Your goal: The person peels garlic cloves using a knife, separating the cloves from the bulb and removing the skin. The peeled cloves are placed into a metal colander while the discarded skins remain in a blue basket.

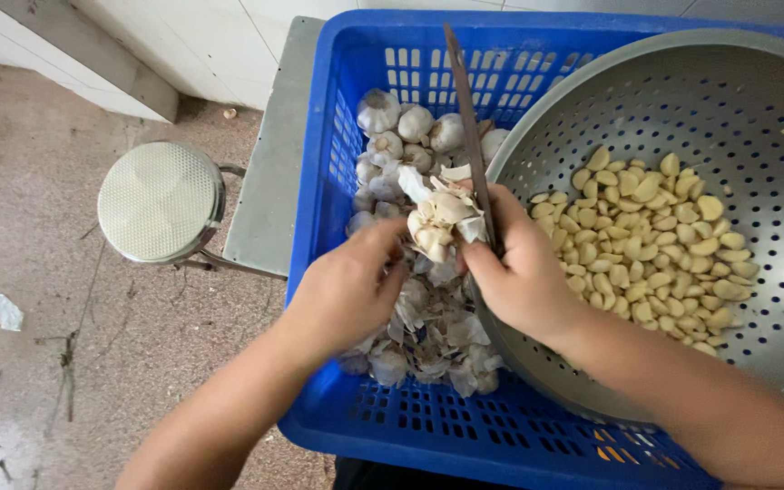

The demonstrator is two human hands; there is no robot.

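Observation:
My left hand [347,290] and my right hand [519,272] both grip one garlic bulb [437,222] with papery skin peeling off it, held over a blue plastic crate [428,426]. My right hand also holds a long dark knife [466,118] whose blade points up and away. Below and behind the hands lie whole garlic bulbs [401,127] and loose white skins [428,336] in the crate. To the right, a perforated metal colander [737,91] holds several peeled cloves [655,236].
A round metal stool [161,200] stands on the concrete floor at the left. The crate rests on a grey metal surface [274,154]. White tiled wall runs along the top. Scraps litter the floor at the far left.

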